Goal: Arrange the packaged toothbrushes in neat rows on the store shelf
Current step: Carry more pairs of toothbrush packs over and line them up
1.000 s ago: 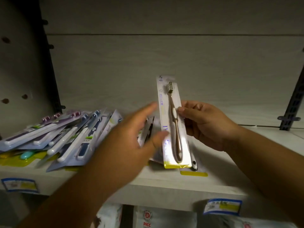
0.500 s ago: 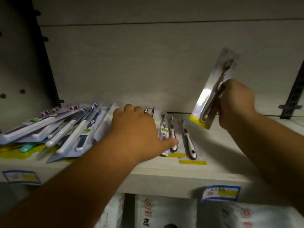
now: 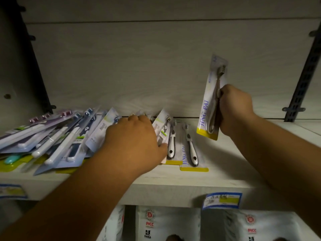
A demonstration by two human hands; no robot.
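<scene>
Gripping an upright pack [image 3: 207, 108] at 2 o'clock, right hand [image 3: 234, 108] with fingers curled round it, left hand [image 3: 132, 141] on the pile [image 3: 57, 141] at 9 o'clock, its hold unclear.

The right hand [image 3: 236, 108] lifted its pack [image 3: 206, 105] rightward; left hand [image 3: 132, 141] dropped onto shelf packs [image 3: 160, 126].

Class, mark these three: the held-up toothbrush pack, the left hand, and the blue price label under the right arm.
held-up toothbrush pack [image 3: 210, 89]: head view, white card above the lettering.
left hand [image 3: 132, 141]: head view, back of the hand.
blue price label [image 3: 222, 200]: head view, its middle.
</scene>
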